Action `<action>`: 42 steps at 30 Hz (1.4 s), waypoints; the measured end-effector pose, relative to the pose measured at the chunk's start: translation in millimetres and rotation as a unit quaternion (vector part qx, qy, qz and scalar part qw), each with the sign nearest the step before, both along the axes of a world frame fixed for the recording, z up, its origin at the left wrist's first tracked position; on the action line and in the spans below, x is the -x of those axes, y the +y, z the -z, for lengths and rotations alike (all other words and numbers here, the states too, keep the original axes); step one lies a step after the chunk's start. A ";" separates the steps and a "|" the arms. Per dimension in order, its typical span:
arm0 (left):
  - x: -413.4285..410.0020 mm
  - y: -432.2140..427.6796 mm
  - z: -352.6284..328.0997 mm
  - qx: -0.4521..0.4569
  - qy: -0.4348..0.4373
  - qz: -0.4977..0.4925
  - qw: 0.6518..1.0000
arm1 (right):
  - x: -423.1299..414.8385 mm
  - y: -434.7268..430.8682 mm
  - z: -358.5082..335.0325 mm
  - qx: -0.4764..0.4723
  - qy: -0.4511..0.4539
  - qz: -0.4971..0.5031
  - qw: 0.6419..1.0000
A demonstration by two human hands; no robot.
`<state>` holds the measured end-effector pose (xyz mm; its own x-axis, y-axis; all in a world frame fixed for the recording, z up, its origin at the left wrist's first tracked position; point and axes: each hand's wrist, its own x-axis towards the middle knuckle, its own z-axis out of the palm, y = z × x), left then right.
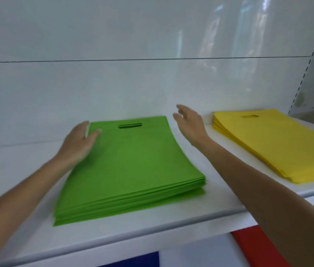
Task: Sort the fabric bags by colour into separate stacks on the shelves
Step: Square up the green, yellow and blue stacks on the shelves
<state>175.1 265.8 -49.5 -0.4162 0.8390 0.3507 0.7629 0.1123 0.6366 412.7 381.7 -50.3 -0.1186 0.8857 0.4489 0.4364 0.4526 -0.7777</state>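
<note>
Left hand (79,140) lies flat against the green fabric bag stack's (133,168) left edge — right hand (189,124) hovers open beside it, yellow fabric bag stack (273,143) well apart.

The white shelf (216,197) is a flat board with a rounded near edge, backed by a glossy white panel (113,89). Two stacks lie directly on it. The green stack of bags (131,170) occupies the centre, handle cut-out at the far end, lower layers slightly fanned at the near edge. The yellow stack of bags (279,147) lies to the right, well apart from the green stack, cut-out also at the far end.
</note>
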 end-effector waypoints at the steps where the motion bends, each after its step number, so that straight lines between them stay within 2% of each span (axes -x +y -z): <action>1: -6.1 0.2 -8.1 -0.008 0.014 0.000 1.000 | -7.9 -0.7 -14.3 -0.033 0.007 0.009 0.999; 3: -25.3 3.5 -28.1 -0.032 0.031 0.027 0.999 | -26.1 -1.1 -46.3 -0.086 -0.013 0.017 0.996; 5: -58.8 14.0 -47.3 -0.053 -0.002 0.051 0.997 | -55.2 -1.3 -76.8 -0.117 -0.056 0.011 0.992; 9: -143.3 44.2 -68.8 -0.074 -0.088 0.108 0.987 | -145.1 14.2 -106.5 -0.089 -0.178 0.000 0.980; 12: -203.0 69.1 -65.7 -0.059 -0.119 0.102 0.986 | -230.5 37.5 -99.6 -0.025 -0.255 0.009 0.967; 14: -239.4 80.3 -56.0 -0.075 -0.075 0.073 0.992 | -294.1 55.4 -88.3 0.054 -0.198 -0.028 0.978; 16: -269.0 91.9 -45.4 -0.088 -0.045 0.061 0.993 | -352.0 66.7 -78.2 0.107 -0.074 -0.061 0.990; 19: -302.5 112.5 -34.1 -0.054 -0.113 0.052 0.991 | -406.6 95.7 -58.1 0.132 0.015 -0.046 0.990; 24: -341.1 144.4 -1.0 0.006 -0.292 0.023 0.956 | -408.8 140.2 -8.3 0.197 -0.027 -0.041 0.979; 27: -360.9 154.8 21.2 0.030 -0.300 0.001 0.954 | -389.4 149.3 11.9 0.241 0.003 -0.067 0.968; 31: -364.6 187.3 29.9 0.074 -0.347 0.054 0.934 | -385.7 163.0 20.2 0.242 0.063 -0.126 0.960; 34: -347.1 216.6 49.0 0.073 -0.378 0.067 0.921 | -387.0 176.8 20.8 0.262 0.111 -0.157 0.946; 38: -372.1 195.2 24.5 0.076 -0.438 0.076 0.893 | -382.3 190.3 18.6 0.273 0.086 -0.187 0.940; 42: -363.1 205.3 28.8 0.065 -0.460 0.079 0.882 | -381.9 191.9 26.7 0.235 0.054 -0.168 0.956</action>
<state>538.3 471.1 -78.3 -0.3488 0.9202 -0.1778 -0.0574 0.1684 0.9841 794.7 573.6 -77.0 -0.4072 0.9126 0.0375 0.2324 0.1432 -0.9620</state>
